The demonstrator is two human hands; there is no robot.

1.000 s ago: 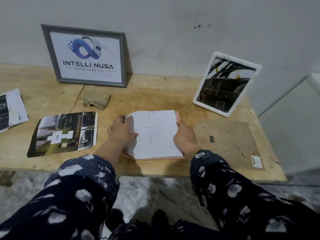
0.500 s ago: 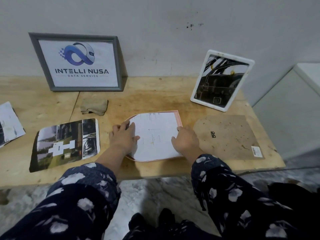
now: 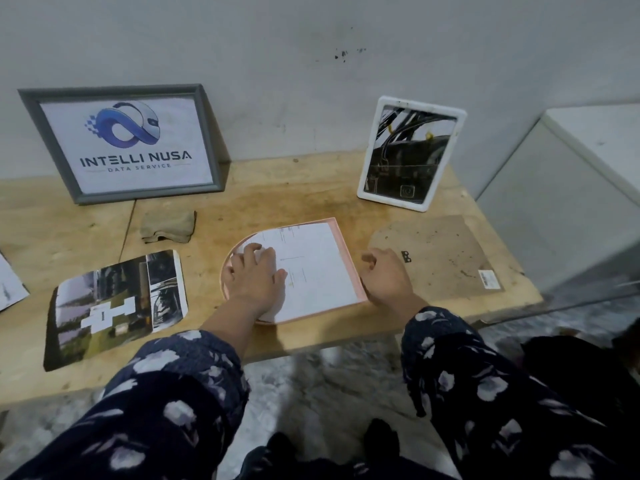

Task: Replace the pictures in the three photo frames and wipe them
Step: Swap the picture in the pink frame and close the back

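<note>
- Pink frame point(image 3: 346, 258) lies face down near the front edge of the wooden table point(image 3: 284, 199), with a white sheet point(image 3: 311, 268) laid in its back; one end of the frame is rounded.
- Your left hand point(image 3: 256, 278) rests flat on the rounded end, fingers straight and pressing the sheet down.
- Your right hand point(image 3: 386, 278) sits just beside the frame's straight end, fingers loosely curled and holding nothing; whether it touches the frame you cannot tell.
- Right of that hand, a brown backing board point(image 3: 443, 258) with a small metal hanger lies flat on the table.
- Left of the frame, a curled photo print point(image 3: 117, 306) lies picture up, and a folded tan cloth point(image 3: 168, 225) sits behind it.
- At the back, a grey frame point(image 3: 121, 143) with a logo leans on the wall point(image 3: 311, 81), and a white frame point(image 3: 410, 154) with a dark picture stands well to its right.
- The wall is pale grey with a few dark specks; a white cabinet point(image 3: 571, 188) stands at the table's right end, and the floor point(image 3: 311, 393) below is mottled grey.
</note>
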